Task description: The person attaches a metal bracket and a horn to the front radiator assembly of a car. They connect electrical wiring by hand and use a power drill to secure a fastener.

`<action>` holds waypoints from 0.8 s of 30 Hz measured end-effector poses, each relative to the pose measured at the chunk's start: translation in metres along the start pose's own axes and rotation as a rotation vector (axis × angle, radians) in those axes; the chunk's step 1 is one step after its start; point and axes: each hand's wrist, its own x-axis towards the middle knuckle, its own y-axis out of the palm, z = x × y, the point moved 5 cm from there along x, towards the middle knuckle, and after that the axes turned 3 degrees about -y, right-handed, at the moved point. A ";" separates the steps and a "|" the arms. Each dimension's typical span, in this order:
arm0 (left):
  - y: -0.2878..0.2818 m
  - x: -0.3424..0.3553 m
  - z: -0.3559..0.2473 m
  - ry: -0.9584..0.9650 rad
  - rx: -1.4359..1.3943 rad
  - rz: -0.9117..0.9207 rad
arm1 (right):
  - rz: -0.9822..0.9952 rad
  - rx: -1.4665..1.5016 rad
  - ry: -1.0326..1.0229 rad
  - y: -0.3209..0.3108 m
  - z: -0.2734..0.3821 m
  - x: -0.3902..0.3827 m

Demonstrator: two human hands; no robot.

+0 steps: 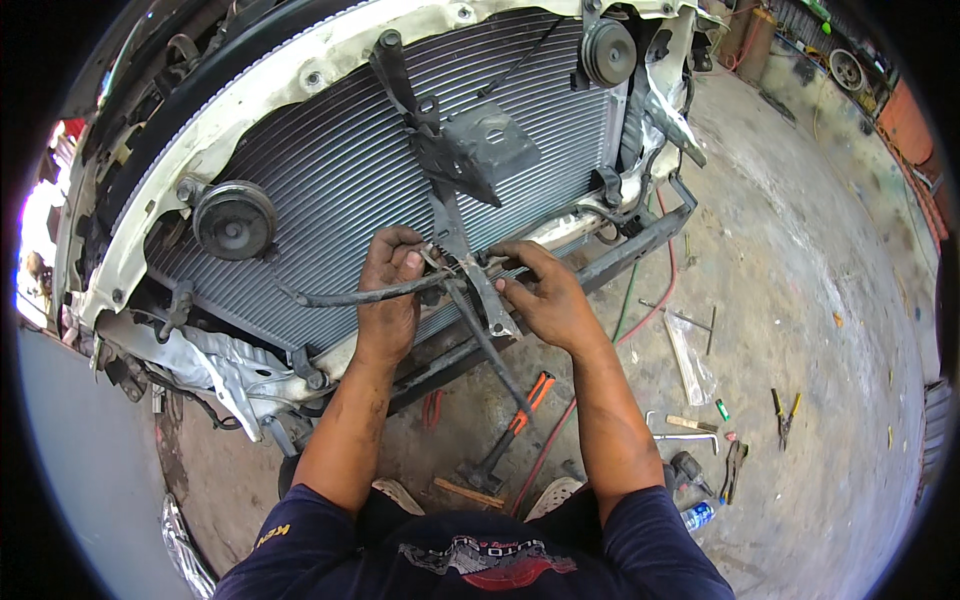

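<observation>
At the middle of the car's exposed front, my left hand (392,295) grips a small metal piece (433,255) with bent fingers, beside a dark hose (360,296). My right hand (535,290) has curled fingers on the vertical metal bracket (460,235); exactly what they pinch is unclear. A second dark hose (490,355) hangs down diagonally below the hands. Behind them is the finned radiator (300,230), with a black plate (495,140) attached higher on the bracket and a round horn (233,222) to the left.
A white frame (300,72) and lower bar (640,240) surround the radiator. On the concrete floor lie an orange-handled hammer (525,405), pliers (785,420), wrenches (690,440), a blue can (698,516) and a red hose (668,270). A wall with cylinders (755,45) stands right.
</observation>
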 end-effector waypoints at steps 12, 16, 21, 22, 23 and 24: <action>-0.014 -0.005 0.000 -0.074 0.169 0.031 | 0.031 0.171 0.000 -0.027 0.048 -0.008; -0.015 -0.018 0.022 -0.048 0.174 0.156 | 0.179 -0.111 -0.215 -0.024 0.126 -0.033; -0.023 -0.044 0.050 0.106 0.173 -0.008 | 0.318 -0.550 -0.218 0.042 0.168 -0.067; -0.023 -0.046 0.050 0.160 0.170 -0.058 | 0.340 -0.561 -0.206 0.050 0.162 -0.074; -0.024 -0.049 0.051 0.170 0.166 -0.085 | 0.362 -0.571 -0.194 0.058 0.156 -0.079; -0.027 -0.052 0.052 0.179 0.163 -0.113 | 0.291 -0.554 -0.154 0.064 0.156 -0.081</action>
